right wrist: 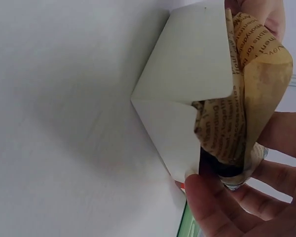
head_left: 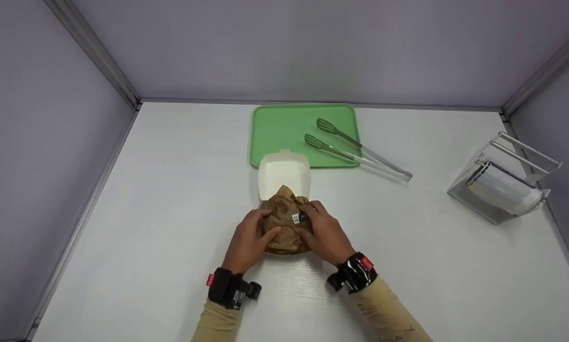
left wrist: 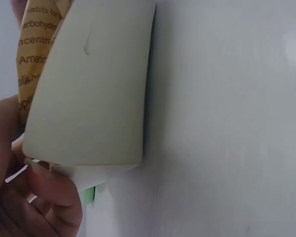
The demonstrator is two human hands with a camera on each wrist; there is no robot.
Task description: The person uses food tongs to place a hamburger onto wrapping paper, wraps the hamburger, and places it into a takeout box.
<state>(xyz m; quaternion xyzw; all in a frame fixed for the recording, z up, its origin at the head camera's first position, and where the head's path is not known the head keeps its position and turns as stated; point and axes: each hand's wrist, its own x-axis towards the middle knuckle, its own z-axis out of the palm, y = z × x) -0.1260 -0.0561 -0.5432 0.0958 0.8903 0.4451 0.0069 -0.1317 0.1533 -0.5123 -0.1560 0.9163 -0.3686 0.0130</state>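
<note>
A round bundle (head_left: 284, 211) wrapped in brown printed paper sits in the base of a white clamshell box, whose raised lid (head_left: 284, 173) points away from me. My left hand (head_left: 247, 242) grips the bundle's left side, thumb over its top. From the other side my right hand (head_left: 329, 236) grips it, beside a small black-and-white label (head_left: 297, 218). In the left wrist view the box's plain wall (left wrist: 93, 84) shows, with fingertips at its corner. The right wrist view has the wrapping paper (right wrist: 222, 123) rising above the box wall (right wrist: 182, 59), a right fingertip touching the box edge.
Behind the box lies a green tray (head_left: 279, 128). Metal tongs (head_left: 351, 154) rest across its right side, handles reaching onto the white table (head_left: 194, 180). A clear stand with a roll (head_left: 503, 187) is at the far right. Grey-purple panels enclose the table.
</note>
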